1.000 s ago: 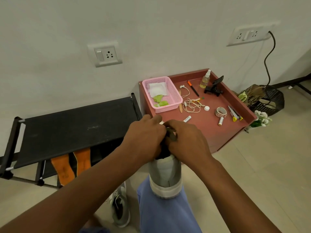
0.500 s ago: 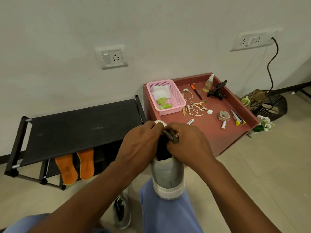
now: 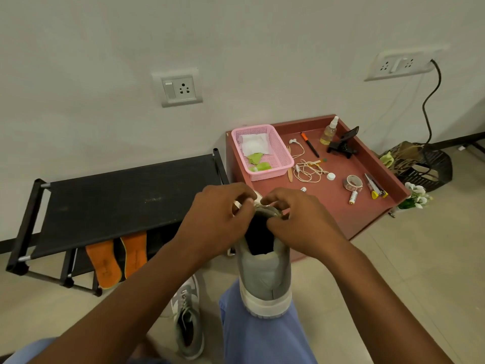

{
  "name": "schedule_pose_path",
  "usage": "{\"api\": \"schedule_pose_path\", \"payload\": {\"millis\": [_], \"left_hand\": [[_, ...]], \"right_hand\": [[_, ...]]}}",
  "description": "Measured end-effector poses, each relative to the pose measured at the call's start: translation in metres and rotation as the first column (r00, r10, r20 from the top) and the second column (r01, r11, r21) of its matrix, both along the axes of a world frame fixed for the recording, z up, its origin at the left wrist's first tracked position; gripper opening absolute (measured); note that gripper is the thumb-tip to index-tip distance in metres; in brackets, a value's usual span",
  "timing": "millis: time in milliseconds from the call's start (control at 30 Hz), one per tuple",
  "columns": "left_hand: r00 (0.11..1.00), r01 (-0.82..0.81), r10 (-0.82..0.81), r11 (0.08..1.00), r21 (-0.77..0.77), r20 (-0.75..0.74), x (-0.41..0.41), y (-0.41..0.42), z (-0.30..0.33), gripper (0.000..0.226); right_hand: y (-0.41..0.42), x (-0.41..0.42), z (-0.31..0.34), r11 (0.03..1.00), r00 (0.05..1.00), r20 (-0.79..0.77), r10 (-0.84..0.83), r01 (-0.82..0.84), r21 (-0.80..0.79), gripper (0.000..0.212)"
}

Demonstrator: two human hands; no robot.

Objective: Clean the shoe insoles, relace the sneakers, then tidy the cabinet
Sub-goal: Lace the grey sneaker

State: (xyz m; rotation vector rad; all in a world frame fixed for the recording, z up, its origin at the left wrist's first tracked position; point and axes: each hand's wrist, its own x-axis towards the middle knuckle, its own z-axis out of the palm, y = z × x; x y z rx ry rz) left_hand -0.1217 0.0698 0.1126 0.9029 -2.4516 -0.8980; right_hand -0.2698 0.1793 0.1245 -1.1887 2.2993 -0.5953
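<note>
Grey sneaker on knee, both hands now loosened, apparently pinching its tongue.

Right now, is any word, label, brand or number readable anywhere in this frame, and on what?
None can be read.
Orange insoles: faint stamped marks, too blurred to read.
Battery: print too small to read.
Yellow tube: label too small to read.
Tape roll: pattern, no legible text.
Grey sneaker in both hands: no visible brand.

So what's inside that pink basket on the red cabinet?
The pink basket holds a white cloth and crumpled green pieces. Anything beneath them is covered.
</note>
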Motion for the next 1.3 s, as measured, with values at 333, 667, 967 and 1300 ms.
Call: {"api": "schedule_pose_path", "payload": {"millis": [333, 667, 967, 1300], "left_hand": [[0.974, 0.070, -0.080, 0.996, 0.053, 0.213, -0.013, -0.018, -0.008, 0.029], [0.972, 0.009, 0.010, 0.997, -0.077, 0.236, -0.015, -0.015, -0.003, 0.030], [0.994, 0.044, -0.074, 0.940, 0.338, 0.078, 0.013, -0.025, -0.019, 0.010], [0.997, -0.048, 0.034, 0.970, 0.238, 0.063, 0.016, -0.024, -0.018, 0.009]], "right_hand": [[-0.026, -0.015, -0.001, 0.999, 0.999, -0.047, 0.026, -0.024, 0.024, 0.013], [-0.030, -0.011, -0.004, 1.000, 0.991, -0.130, 0.024, -0.025, -0.005, 0.004], [-0.005, -0.035, -0.004, 0.996, 0.974, 0.224, -0.040, 0.058, -0.074, 0.024], [-0.003, -0.031, -0.004, 0.988, 0.974, 0.202, -0.100, 0.121, -0.094, 0.022]]}}
